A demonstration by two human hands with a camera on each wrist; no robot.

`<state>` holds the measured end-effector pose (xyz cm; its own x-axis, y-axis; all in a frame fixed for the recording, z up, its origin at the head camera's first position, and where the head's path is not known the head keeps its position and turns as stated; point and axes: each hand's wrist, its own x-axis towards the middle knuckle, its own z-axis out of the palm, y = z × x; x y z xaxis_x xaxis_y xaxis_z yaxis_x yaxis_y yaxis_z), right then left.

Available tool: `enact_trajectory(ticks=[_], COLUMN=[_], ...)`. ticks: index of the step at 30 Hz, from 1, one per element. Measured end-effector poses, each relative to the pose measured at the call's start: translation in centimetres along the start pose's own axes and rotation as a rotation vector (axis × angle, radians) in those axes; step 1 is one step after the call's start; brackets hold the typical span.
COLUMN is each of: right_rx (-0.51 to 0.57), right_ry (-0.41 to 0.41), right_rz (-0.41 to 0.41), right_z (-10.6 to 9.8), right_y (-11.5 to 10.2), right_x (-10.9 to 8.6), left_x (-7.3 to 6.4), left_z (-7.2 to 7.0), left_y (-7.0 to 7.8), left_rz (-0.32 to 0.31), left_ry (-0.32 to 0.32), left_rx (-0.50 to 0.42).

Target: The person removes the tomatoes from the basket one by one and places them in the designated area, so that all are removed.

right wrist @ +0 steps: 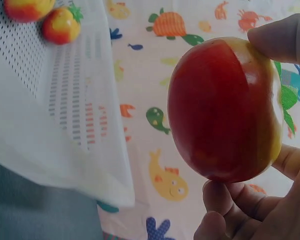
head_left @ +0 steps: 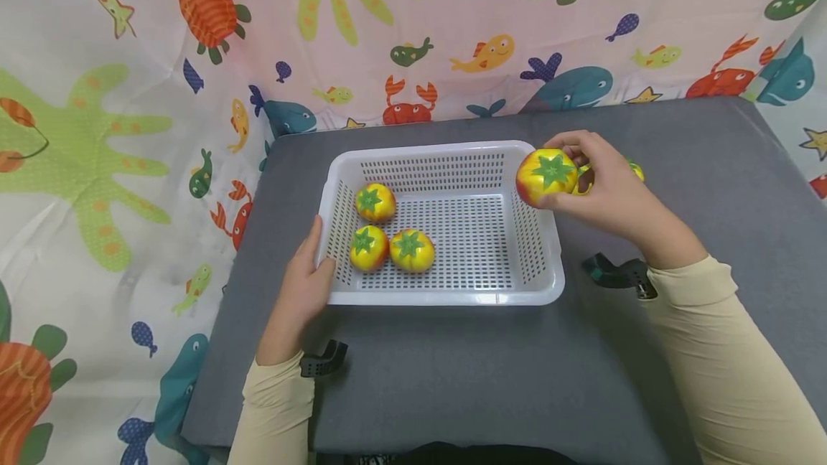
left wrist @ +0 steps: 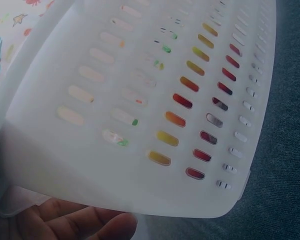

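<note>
In my right hand (head_left: 597, 181) is a red-and-yellow toy tomato (head_left: 546, 176) with a green star-shaped leaf, pinched between thumb and fingertips above the basket's right rim. Its red underside fills much of the right wrist view. My left hand (head_left: 304, 285) grips the left rim of a white perforated plastic basket (head_left: 446, 298); curled fingers (left wrist: 115, 227) show below the rim in the left wrist view. Inside the basket's left part sit three similar toy tomatoes: one at the back (head_left: 375, 202), one in front (head_left: 369, 248), and another (head_left: 412, 250) right beside that.
Behind my right hand, more yellow-and-green fruit (head_left: 636, 170) shows, mostly hidden. The basket stands on a grey cloth-covered table (head_left: 452, 379). A curtain (head_left: 375, 13) printed with sea animals hangs along the back and left edges. Dark camera mounts (head_left: 325, 359) sit at both wrists.
</note>
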<state>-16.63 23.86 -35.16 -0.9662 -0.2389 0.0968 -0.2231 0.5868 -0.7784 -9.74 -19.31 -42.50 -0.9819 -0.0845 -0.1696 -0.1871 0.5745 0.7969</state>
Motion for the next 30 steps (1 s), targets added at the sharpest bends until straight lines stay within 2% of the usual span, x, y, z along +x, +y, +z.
enact_trajectory(ticks=[8, 14, 22, 30], right_rx=[-0.037, -0.048, -0.031, 0.006], right_ry=[0.038, 0.057, 0.020, 0.007], right_rz=[0.066, 0.088, 0.157, 0.188], right_z=[-1.7, -2.2, -1.8, -0.7], right_y=[2.0, 3.8, 5.6, 7.8], right_x=[-0.9, -1.6, -2.4, -3.0], left_x=[0.1, 0.1, 0.0, 0.1], left_z=[0.0, 0.1, 0.0, 0.0], left_y=[0.0, -0.1, -0.1, -0.3], left_rz=[0.002, -0.001, -0.008, -0.005], left_ry=[0.002, 0.005, -0.003, -0.005], left_rx=[0.009, 0.014, 0.025, 0.023])
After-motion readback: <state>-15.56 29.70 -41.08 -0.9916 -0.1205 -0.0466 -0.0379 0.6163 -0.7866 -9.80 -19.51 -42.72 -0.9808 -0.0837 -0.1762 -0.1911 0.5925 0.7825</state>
